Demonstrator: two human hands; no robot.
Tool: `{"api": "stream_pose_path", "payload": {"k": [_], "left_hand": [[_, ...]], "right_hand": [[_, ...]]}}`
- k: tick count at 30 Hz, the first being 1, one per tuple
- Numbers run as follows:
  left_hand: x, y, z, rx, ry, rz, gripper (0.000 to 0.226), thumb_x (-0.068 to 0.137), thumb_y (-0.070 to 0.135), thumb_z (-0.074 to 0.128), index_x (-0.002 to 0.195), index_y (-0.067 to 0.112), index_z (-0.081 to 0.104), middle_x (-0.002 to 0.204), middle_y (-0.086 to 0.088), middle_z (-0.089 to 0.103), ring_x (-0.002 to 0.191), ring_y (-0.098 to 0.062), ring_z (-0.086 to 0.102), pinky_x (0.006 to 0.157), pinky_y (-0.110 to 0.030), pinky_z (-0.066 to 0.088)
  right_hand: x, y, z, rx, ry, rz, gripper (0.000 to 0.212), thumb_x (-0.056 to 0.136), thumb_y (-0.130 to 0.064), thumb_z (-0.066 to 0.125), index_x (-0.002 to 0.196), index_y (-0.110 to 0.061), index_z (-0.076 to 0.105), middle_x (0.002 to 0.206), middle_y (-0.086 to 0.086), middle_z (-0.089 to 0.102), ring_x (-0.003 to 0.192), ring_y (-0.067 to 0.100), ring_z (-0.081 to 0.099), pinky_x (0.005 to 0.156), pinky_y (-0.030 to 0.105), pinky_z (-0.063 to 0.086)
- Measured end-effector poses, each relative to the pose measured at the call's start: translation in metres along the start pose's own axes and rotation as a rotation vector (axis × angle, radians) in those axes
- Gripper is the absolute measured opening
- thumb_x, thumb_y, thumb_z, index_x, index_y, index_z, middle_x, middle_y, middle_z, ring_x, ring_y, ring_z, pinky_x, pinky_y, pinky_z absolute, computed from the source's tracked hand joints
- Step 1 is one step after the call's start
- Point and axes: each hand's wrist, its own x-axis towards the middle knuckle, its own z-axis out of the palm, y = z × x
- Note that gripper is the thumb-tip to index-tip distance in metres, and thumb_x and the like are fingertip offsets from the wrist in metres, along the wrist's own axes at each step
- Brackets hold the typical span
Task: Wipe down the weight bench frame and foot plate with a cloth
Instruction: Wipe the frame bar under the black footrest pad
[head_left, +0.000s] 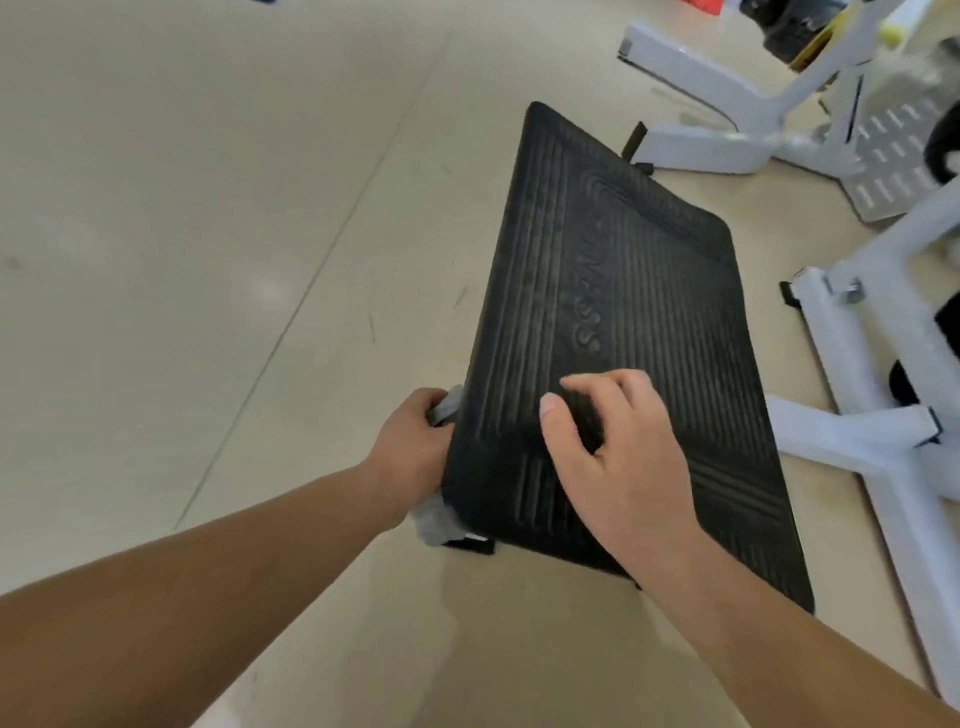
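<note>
**Position.** The foot plate, black ribbed rubber, occupies the centre of the frame and runs from lower right toward upper centre. It sits over the pale floor, just beside the white frame at the right edge.

**Grips.** The left grip, at the plate's lower left edge, is clenched round a grey cloth, which it presses against that edge. The right grip lies on the plate's near surface with fingers relaxed and bent. Its fingertips touch the ribs and it grasps nothing.

**Step in hand, as judged.** The plate's left edge and near corner are being wiped. To do it well:
- Bear down with the right grip so the plate cannot shift.
- Draw the cloth along the edge in one pass.
- Then work along the ribs, not across them, since the grooves likely trap dust.
- Turn to a clean face of the cloth before the frame tubes.

**Not verifiable.**
- The plate's underside and mounting are hidden.
- Most of the cloth is concealed by the left grip and the plate.
- The embossed lettering is only partly legible.
- The frame is cut off at the right edge.
- The items in the upper right are blurred.
- A small dark piece under the near corner cannot be identified.
</note>
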Motion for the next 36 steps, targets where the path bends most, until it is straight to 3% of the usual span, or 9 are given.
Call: {"api": "stream_pose_path", "payload": {"k": [5, 14, 18, 20, 26, 31, 32, 33, 36], "left_hand": [[-0.004, -0.076, 0.005, 0.019, 0.051, -0.086, 0.023, 0.100, 0.026, 0.054, 0.122, 0.029, 0.057, 0.106, 0.003, 0.069, 0.097, -0.020, 0.066, 0.092, -0.040, 0.056], [-0.013, -0.101, 0.025, -0.275, 0.126, 0.031, 0.031, 0.103, 0.019, 0.047, 0.119, 0.039, 0.063, 0.110, 0.012, 0.072, 0.096, 0.000, 0.064, 0.083, -0.023, 0.052], [-0.028, -0.064, 0.045, -0.502, -0.062, 0.154, 0.030, 0.110, 0.019, 0.043, 0.131, 0.021, 0.065, 0.105, -0.015, 0.071, 0.104, -0.030, 0.070, 0.093, -0.036, 0.058], [-0.028, -0.067, 0.058, -0.554, -0.127, 0.074, 0.044, 0.112, 0.033, 0.037, 0.137, 0.001, 0.054, 0.114, -0.023, 0.062, 0.119, -0.043, 0.059, 0.105, -0.054, 0.047], [0.006, -0.118, 0.079, -0.279, -0.050, -0.087, 0.054, 0.109, 0.050, 0.020, 0.162, 0.041, 0.016, 0.170, 0.012, 0.016, 0.157, -0.019, 0.008, 0.128, -0.046, 0.004], [0.004, -0.083, 0.081, -0.701, -0.119, -0.109, 0.047, 0.098, 0.064, 0.046, 0.118, 0.028, 0.069, 0.099, 0.025, 0.056, 0.098, -0.001, 0.063, 0.088, -0.022, 0.054], [0.005, -0.080, 0.080, -0.742, -0.117, -0.155, 0.045, 0.098, 0.059, 0.051, 0.112, 0.023, 0.073, 0.123, -0.010, 0.058, 0.087, 0.000, 0.064, 0.080, -0.020, 0.054], [0.005, -0.081, 0.082, -0.724, -0.122, -0.200, 0.045, 0.098, 0.060, 0.052, 0.106, 0.022, 0.075, 0.089, -0.007, 0.075, 0.086, -0.004, 0.067, 0.079, -0.024, 0.057], [0.008, -0.101, 0.084, -0.555, -0.072, -0.175, 0.057, 0.091, 0.079, 0.041, 0.125, 0.042, 0.068, 0.124, 0.001, 0.072, 0.131, -0.020, 0.060, 0.114, -0.050, 0.046]], "right_hand": [[-0.077, -0.010, 0.038, -0.109, 0.154, -0.010, 0.040, 0.099, -0.045, 0.041, 0.126, -0.024, 0.063, 0.127, -0.005, 0.054, 0.119, 0.017, 0.051, 0.097, 0.045, 0.049], [-0.113, 0.005, 0.077, -0.175, 0.318, 0.020, 0.051, 0.107, -0.041, 0.030, 0.140, -0.011, 0.053, 0.142, 0.010, 0.047, 0.135, 0.031, 0.041, 0.112, 0.055, 0.035], [-0.122, 0.017, 0.091, -0.248, 0.353, -0.043, 0.052, 0.105, -0.032, 0.032, 0.150, -0.009, 0.046, 0.153, 0.015, 0.044, 0.146, 0.035, 0.035, 0.118, 0.059, 0.028], [-0.120, 0.018, 0.096, -0.269, 0.380, -0.049, 0.052, 0.105, -0.030, 0.033, 0.151, -0.008, 0.044, 0.154, 0.015, 0.042, 0.147, 0.035, 0.034, 0.119, 0.059, 0.026], [-0.123, 0.021, 0.104, -0.286, 0.429, -0.053, 0.053, 0.104, -0.030, 0.034, 0.150, -0.005, 0.045, 0.154, 0.017, 0.043, 0.148, 0.035, 0.034, 0.118, 0.061, 0.025], [-0.120, 0.025, 0.105, -0.298, 0.450, -0.067, 0.053, 0.104, -0.029, 0.034, 0.150, -0.006, 0.043, 0.153, 0.017, 0.042, 0.148, 0.035, 0.033, 0.119, 0.059, 0.024], [-0.120, 0.024, 0.105, -0.297, 0.448, -0.069, 0.053, 0.104, -0.029, 0.034, 0.150, -0.006, 0.043, 0.154, 0.017, 0.042, 0.148, 0.035, 0.033, 0.119, 0.059, 0.024], [-0.120, 0.024, 0.105, -0.296, 0.447, -0.070, 0.053, 0.104, -0.029, 0.034, 0.150, -0.006, 0.043, 0.154, 0.017, 0.042, 0.148, 0.035, 0.033, 0.119, 0.059, 0.024], [-0.119, 0.024, 0.106, -0.303, 0.456, -0.067, 0.053, 0.103, -0.029, 0.036, 0.149, -0.005, 0.046, 0.152, 0.017, 0.043, 0.147, 0.036, 0.035, 0.117, 0.060, 0.026]]}}
